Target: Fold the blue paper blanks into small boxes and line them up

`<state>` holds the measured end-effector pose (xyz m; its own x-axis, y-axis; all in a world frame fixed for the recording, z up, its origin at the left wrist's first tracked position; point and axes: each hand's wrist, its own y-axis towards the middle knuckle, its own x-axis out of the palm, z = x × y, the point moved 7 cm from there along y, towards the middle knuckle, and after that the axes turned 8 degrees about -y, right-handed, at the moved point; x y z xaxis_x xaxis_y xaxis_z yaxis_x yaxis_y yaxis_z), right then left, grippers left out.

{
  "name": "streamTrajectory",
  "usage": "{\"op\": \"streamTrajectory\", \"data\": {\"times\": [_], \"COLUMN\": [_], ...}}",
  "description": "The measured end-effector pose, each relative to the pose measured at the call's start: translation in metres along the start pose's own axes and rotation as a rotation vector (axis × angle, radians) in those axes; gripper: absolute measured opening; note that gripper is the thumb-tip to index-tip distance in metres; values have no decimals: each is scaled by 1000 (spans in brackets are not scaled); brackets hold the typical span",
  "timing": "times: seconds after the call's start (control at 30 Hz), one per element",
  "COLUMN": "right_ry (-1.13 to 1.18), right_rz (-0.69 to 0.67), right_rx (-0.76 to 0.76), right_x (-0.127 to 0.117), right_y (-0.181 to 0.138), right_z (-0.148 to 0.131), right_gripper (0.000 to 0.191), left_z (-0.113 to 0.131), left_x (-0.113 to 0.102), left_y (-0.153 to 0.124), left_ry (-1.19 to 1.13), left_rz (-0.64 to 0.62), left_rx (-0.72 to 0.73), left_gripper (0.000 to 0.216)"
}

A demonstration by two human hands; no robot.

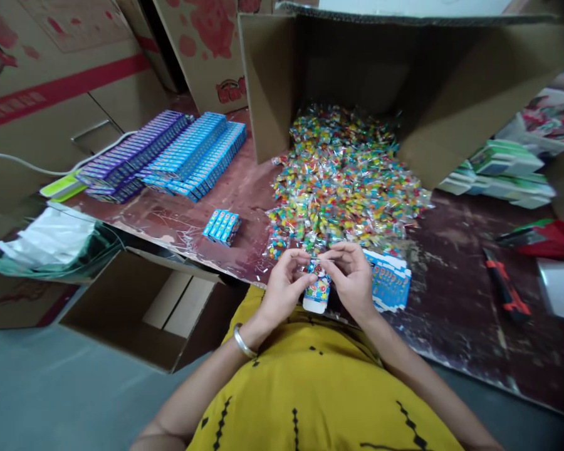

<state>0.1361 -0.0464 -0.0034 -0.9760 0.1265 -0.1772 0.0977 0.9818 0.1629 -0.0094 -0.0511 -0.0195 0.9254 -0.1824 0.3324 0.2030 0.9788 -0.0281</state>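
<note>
Between my two hands is a small blue printed candy box point(318, 287), with a white flap at its lower end. My left hand point(286, 285) pinches its left edge near the top. My right hand point(350, 279) closes on the upper right part, fingertips meeting at the top end. Just beyond my fingers spreads a big heap of small clear packets of colourful candy point(343, 188). Beside my right hand lies a stack of flat blue box blanks point(389, 282), partly hidden by that hand.
A large carton point(267, 81) lies on its side behind the candy. Rows of blue boxes point(192, 156) and purple boxes point(134, 153) stand at the left, a small group of blue boxes point(222, 226) nearer. A utility knife point(506, 285) lies at right. Below the table edge sits an open carton point(136, 313).
</note>
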Motion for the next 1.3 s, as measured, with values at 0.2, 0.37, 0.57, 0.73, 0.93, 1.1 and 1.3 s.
{"op": "streamTrajectory", "data": {"times": [0.2, 0.37, 0.57, 0.73, 0.93, 1.1, 1.3], "right_ry": [-25, 0, -106, -129, -152, -449, -514], "right_rz": [-177, -260, -271, -329, -491, -285, -381], "right_rx": [80, 200, 123, 66, 108, -58, -131], "right_x": [1, -3, -4, 3, 3, -16, 3], "right_y": [13, 25, 27, 9, 5, 28, 29], "right_z": [2, 11, 0, -6, 0, 0, -2], "right_gripper": [23, 27, 29, 23, 28, 20, 15], "left_z": [-1, 6, 7, 5, -2, 13, 70], "left_x": [-3, 1, 3, -1, -14, -62, -122], "left_y": [-2, -4, -5, -6, -13, -19, -26], "left_ry": [30, 118, 113, 61, 42, 52, 3], "left_rz": [52, -2, -43, -7, 54, 276, 474], "left_rx": [-7, 24, -31, -28, -82, -29, 164], "left_gripper": [39, 43, 49, 32, 25, 33, 45]}}
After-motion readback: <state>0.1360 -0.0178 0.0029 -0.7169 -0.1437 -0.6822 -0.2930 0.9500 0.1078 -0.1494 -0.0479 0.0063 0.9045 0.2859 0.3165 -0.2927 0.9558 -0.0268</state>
